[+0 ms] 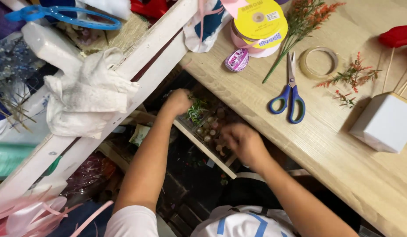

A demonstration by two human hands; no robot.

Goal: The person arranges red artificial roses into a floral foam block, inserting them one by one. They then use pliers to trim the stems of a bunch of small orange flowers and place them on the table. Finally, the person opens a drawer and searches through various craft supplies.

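Both hands reach into a box (202, 148) under the surface (326, 145). The left hand (178, 102) is curled by green sprigs (196, 110). The right hand (243, 142) is blurry; I cannot tell its fingers. Scissors (290, 90) lie above.

Yellow round label (259, 18) on ribbon spool, white box (384, 123) rt on table.

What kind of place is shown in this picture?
Probably a floral craft workspace: blue-handled scissors and artificial orange-green sprigs lie on a light wooden table, beside yellow-sided ribbon spools.
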